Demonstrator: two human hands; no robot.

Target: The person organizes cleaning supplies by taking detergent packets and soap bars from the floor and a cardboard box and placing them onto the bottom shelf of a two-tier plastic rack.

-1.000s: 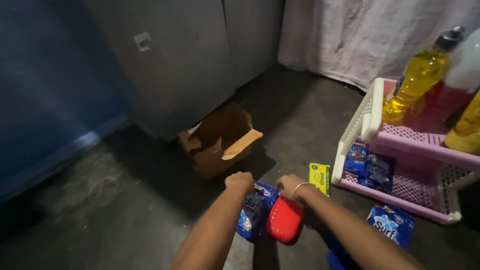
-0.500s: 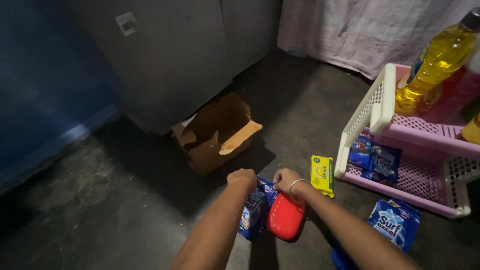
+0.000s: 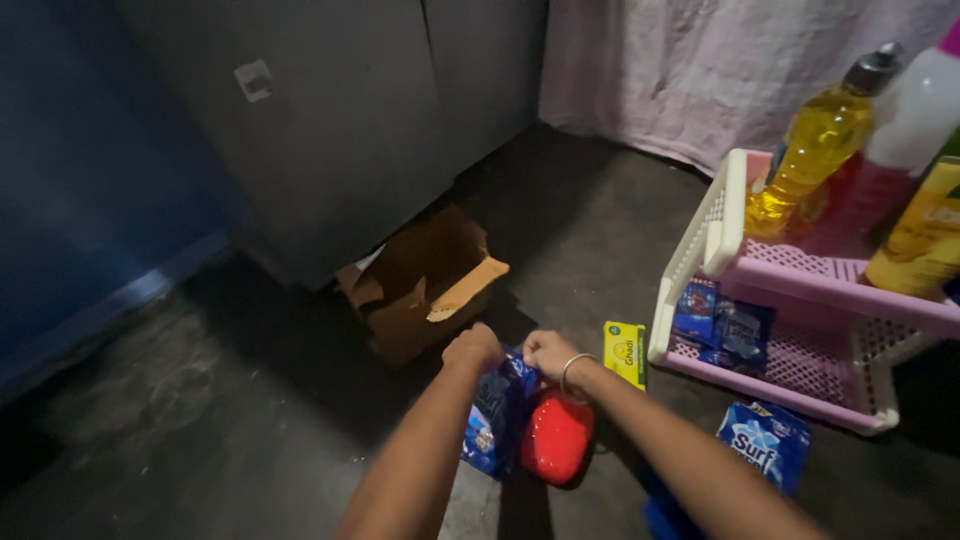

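Note:
My left hand is closed on the top of a blue detergent packet that hangs over the floor. Right beside it, my right hand, with a bracelet on the wrist, grips the same bundle, and a red plastic lidded container hangs just below it. Whether the red container is held by my right hand alone I cannot tell. Both hands touch or nearly touch each other above the dark concrete floor.
An open brown cardboard box lies ahead by a grey cabinet. A pink and white plastic rack at right holds yellow bottles and blue packets. A yellow packet and another blue packet lie on the floor.
The view has shifted slightly; my hands stay together on the blue packet and red container, at nearly the same spot over the floor.

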